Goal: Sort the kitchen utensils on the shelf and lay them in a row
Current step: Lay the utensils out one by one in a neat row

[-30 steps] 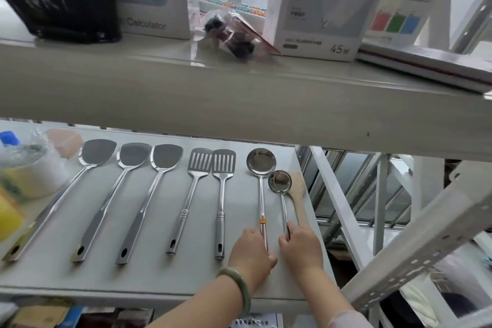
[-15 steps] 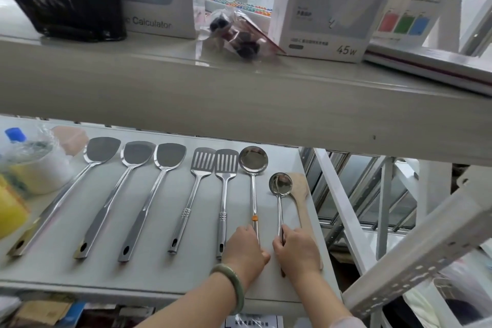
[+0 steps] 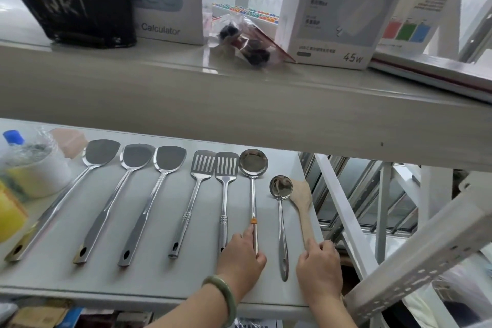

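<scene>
Judging by the white shelf (image 3: 159, 282), sorting is nearly done: seven steel utensils are laid in a row. The pale wooden spatula (image 3: 303, 210) is gripped by the right hand (image 3: 319, 269); the long-handled steel ladle (image 3: 253, 194) is pinned under the left hand (image 3: 239, 261) fingers.

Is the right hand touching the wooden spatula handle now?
Touching. The head view shows the right hand with fingertips on the wooden spatula handle end.

Three turners (image 3: 138, 189) left on shelf (image 3: 159, 282); slotted spatulas (image 3: 213, 184) middle; ladles (image 3: 266, 186), wooden spatula (image 3: 303, 210) right.
</scene>
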Action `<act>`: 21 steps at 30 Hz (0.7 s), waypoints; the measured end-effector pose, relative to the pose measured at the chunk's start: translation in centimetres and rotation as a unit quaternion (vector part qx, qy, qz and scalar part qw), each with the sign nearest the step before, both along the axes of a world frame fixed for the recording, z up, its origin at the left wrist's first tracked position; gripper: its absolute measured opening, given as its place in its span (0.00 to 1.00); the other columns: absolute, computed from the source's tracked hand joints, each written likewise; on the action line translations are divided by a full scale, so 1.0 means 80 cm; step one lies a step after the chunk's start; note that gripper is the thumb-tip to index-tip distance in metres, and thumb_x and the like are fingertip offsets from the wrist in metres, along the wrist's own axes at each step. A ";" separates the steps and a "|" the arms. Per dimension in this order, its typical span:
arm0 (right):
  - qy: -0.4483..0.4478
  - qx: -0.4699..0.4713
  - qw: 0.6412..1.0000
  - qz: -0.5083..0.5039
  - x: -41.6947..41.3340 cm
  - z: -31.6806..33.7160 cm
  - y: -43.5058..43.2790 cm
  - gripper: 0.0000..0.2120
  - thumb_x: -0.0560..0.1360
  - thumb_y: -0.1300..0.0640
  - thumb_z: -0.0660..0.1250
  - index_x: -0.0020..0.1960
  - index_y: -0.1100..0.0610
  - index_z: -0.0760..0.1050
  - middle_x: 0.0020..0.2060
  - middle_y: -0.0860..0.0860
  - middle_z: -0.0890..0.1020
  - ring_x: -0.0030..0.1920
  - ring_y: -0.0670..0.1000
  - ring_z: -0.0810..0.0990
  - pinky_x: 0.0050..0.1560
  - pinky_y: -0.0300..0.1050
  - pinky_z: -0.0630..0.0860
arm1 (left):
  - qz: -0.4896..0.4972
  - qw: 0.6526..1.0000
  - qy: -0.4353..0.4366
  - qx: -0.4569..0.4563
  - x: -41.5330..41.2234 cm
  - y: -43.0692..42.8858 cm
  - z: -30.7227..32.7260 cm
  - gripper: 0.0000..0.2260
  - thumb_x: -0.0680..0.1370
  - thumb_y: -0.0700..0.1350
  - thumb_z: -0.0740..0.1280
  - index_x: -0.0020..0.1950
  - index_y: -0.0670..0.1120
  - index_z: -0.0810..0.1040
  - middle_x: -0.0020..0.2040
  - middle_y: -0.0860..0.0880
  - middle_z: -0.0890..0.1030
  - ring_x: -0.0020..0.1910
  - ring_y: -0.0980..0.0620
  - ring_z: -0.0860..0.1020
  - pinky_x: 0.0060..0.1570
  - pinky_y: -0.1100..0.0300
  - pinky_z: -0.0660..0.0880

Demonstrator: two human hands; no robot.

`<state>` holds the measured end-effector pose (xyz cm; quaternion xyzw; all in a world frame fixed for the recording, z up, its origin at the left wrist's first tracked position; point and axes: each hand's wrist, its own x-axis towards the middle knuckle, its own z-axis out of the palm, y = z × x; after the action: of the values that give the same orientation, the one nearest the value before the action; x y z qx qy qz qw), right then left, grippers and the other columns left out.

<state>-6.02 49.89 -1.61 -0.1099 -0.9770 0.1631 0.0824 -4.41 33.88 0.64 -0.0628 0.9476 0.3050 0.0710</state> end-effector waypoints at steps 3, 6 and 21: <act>-0.035 0.013 0.999 -0.014 0.011 0.005 -0.003 0.22 0.72 0.59 0.62 0.66 0.55 0.71 0.50 0.58 0.74 0.54 0.59 0.73 0.52 0.48 0.74 | -0.002 1.000 0.005 0.001 -0.001 -0.001 -0.002 0.27 0.77 0.53 0.58 0.74 0.50 0.56 0.59 0.44 0.73 0.57 0.46 0.74 0.59 0.54 0.71; -0.071 0.013 0.997 -0.021 0.016 0.013 -0.003 0.24 0.74 0.55 0.59 0.70 0.52 0.65 0.55 0.56 0.72 0.58 0.56 0.71 0.57 0.45 0.71 | -0.007 1.000 0.010 0.010 0.000 -0.004 -0.005 0.27 0.77 0.55 0.59 0.74 0.50 0.56 0.60 0.45 0.73 0.57 0.46 0.74 0.59 0.55 0.71; -0.038 -0.122 0.976 0.175 -0.004 0.026 -0.061 0.28 0.75 0.41 0.58 0.72 0.51 0.63 0.70 0.52 0.67 0.71 0.51 0.61 0.73 0.45 0.56 | -0.004 0.988 0.106 -0.111 0.013 -0.046 -0.017 0.20 0.78 0.52 0.57 0.70 0.55 0.63 0.68 0.51 0.62 0.67 0.51 0.61 0.70 0.60 0.59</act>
<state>-6.37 45.02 0.49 0.0471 -0.9563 0.2885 0.0018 -3.36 30.17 -0.75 -0.0336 0.9780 0.2026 -0.0361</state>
